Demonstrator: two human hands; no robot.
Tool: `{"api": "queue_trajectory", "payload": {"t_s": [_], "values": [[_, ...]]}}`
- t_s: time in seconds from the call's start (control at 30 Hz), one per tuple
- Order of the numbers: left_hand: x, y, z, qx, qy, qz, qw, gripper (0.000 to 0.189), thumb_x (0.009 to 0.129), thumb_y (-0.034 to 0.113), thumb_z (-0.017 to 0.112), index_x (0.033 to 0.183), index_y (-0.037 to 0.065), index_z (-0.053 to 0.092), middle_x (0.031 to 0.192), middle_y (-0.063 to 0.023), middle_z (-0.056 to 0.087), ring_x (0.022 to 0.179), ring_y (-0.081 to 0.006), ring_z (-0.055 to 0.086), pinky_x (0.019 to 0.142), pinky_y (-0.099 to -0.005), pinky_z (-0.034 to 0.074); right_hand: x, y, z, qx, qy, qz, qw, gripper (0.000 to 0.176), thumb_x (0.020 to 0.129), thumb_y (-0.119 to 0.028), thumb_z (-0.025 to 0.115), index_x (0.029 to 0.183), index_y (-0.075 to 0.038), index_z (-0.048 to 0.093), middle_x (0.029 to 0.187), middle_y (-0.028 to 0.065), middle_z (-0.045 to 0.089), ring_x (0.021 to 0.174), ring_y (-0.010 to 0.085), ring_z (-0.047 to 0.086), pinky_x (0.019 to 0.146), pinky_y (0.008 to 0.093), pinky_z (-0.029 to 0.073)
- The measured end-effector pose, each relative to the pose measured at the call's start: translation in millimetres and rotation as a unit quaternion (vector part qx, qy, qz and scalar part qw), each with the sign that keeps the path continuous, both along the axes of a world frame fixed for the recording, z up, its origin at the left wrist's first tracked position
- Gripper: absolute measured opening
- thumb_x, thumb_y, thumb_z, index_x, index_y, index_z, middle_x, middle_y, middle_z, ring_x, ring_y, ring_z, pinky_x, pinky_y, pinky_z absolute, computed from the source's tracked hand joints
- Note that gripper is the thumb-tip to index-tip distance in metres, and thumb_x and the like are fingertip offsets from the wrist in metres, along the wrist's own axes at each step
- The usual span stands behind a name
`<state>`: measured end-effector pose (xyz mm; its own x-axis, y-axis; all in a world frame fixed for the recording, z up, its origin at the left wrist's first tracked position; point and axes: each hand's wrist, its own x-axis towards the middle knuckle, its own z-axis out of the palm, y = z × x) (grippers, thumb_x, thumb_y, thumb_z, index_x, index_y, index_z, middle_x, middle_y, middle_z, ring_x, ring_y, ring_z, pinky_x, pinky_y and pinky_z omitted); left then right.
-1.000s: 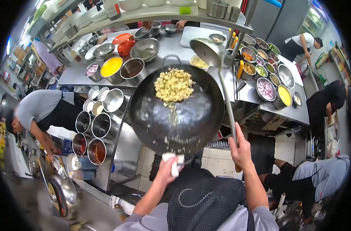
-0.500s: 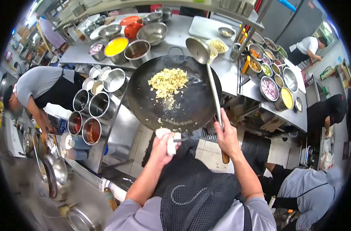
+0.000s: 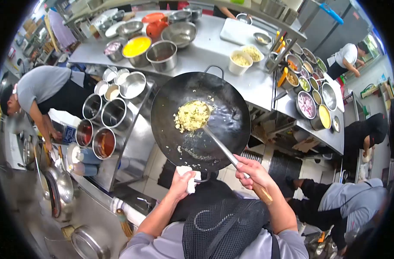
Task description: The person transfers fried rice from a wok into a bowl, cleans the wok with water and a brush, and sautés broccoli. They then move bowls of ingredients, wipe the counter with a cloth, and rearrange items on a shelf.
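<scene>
A large black wok (image 3: 223,146) is held out in front of me, with a little steam or smoke over it. My left hand (image 3: 182,180) grips its near handle through a folded white cloth (image 3: 192,184). In my right hand (image 3: 252,172) is a long ladle (image 3: 220,146) with a wooden grip end. The ladle's bowl is down in the wok, mostly covered by a heap of yellow-white chopped food (image 3: 191,116), possibly egg and rice. Small bits of it are scattered over the wok's near wall.
Beyond the wok stands a steel table (image 3: 214,41) with bowls, a white tub of chopped food (image 3: 240,61) and a yellow-filled pot (image 3: 137,47). Steel pots (image 3: 114,113) line the left shelf. A co-worker (image 3: 46,93) bends at left; another (image 3: 335,207) crouches at right.
The ladle has come down from above the wok's far right rim into the food, which is gathered into a tighter heap. The wok has tilted and sits nearer to me.
</scene>
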<state>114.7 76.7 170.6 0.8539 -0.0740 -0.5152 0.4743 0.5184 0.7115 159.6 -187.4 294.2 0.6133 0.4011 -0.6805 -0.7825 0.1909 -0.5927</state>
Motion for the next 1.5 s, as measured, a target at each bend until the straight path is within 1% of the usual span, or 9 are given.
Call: {"api": "queue_trajectory", "payload": {"t_s": [0.37,0.6,0.67,0.73,0.87,1.27,1.4,1.47,1.5], "values": [[55,-3,14,-0.024,0.015,0.022,0.999,0.005,0.089,0.005,0.056,0.094,0.004,0.056,0.076,-0.0084,0.061,0.057,-0.0185,0.061,0.047,-0.0297,0.050,-1,-43,6,0.039,-0.072,-0.130,0.988,0.055,0.097,-0.019,0.056,0.148,-0.011,0.035,0.069,0.0049,0.051,0.040,0.0046,0.038,0.032,0.0206,0.033],[92,2,31,-0.015,-0.041,0.077,0.996,0.009,0.089,0.005,0.054,0.097,0.002,0.053,0.080,-0.0094,0.061,0.060,-0.0184,0.060,0.051,-0.0316,0.052,114,-51,30,-0.257,-0.285,-0.113,0.916,0.056,0.098,-0.018,0.053,0.149,-0.010,0.033,0.067,0.0000,0.050,0.042,0.0061,0.044,0.035,0.0228,0.037],[90,7,31,-0.008,-0.032,0.102,0.994,0.008,0.089,0.006,0.054,0.097,0.002,0.053,0.081,-0.0093,0.061,0.060,-0.0185,0.060,0.050,-0.0316,0.052,152,-55,20,-0.387,-0.316,-0.071,0.864,0.057,0.096,-0.019,0.054,0.147,-0.005,0.035,0.069,0.0061,0.058,0.050,0.0160,0.058,0.042,0.0332,0.048],[86,16,25,-0.008,-0.038,0.111,0.993,0.012,0.088,0.008,0.057,0.099,0.004,0.055,0.082,-0.0085,0.064,0.060,-0.0180,0.063,0.049,-0.0289,0.052,198,-77,-51,-0.654,-0.495,0.041,0.571,0.057,0.095,-0.017,0.051,0.147,-0.006,0.033,0.073,0.0152,0.064,0.063,0.0292,0.067,0.055,0.0461,0.053],[72,24,38,0.019,-0.012,0.122,0.992,0.008,0.087,0.009,0.057,0.094,0.004,0.056,0.080,-0.0084,0.063,0.060,-0.0176,0.062,0.049,-0.0287,0.052,215,-69,-132,-0.767,-0.390,0.159,0.484,0.079,0.084,-0.008,0.054,0.153,-0.010,0.017,0.093,0.0234,0.063,0.071,0.0377,0.068,0.063,0.0486,0.056],[45,29,40,0.008,0.044,0.127,0.991,0.014,0.088,0.013,0.056,0.094,0.000,0.055,0.079,-0.0148,0.064,0.055,-0.0224,0.061,0.042,-0.0292,0.047,201,-87,-130,-0.752,-0.418,0.087,0.502,0.059,0.096,-0.020,0.051,0.149,-0.015,0.028,0.087,0.0240,0.064,0.068,0.0434,0.064,0.062,0.0536,0.053],[42,26,34,0.000,0.057,0.122,0.991,0.015,0.088,0.013,0.056,0.095,0.000,0.055,0.078,-0.0153,0.063,0.055,-0.0228,0.061,0.041,-0.0295,0.047,200,-89,-118,-0.650,-0.599,-0.082,0.461,0.059,0.096,-0.021,0.056,0.148,-0.011,0.031,0.081,0.0169,0.063,0.054,0.0332,0.061,0.050,0.0466,0.051],[43,25,36,-0.006,0.057,0.110,0.992,0.015,0.088,0.013,0.055,0.095,-0.001,0.055,0.078,-0.0157,0.063,0.055,-0.0230,0.061,0.042,-0.0291,0.047,190,-68,-76,-0.283,-0.386,-0.178,0.860,0.060,0.097,-0.022,0.057,0.149,-0.011,0.031,0.070,0.0075,0.058,0.044,0.0198,0.053,0.041,0.0334,0.046],[44,24,37,-0.006,0.056,0.108,0.993,0.015,0.088,0.013,0.055,0.095,-0.001,0.055,0.078,-0.0157,0.063,0.055,-0.0230,0.061,0.042,-0.0291,0.047,190,-57,-60,-0.103,-0.311,-0.254,0.910,0.043,0.098,-0.025,0.058,0.137,-0.011,0.045,0.063,0.0002,0.049,0.041,0.0090,0.043,0.037,0.0233,0.037]]}}
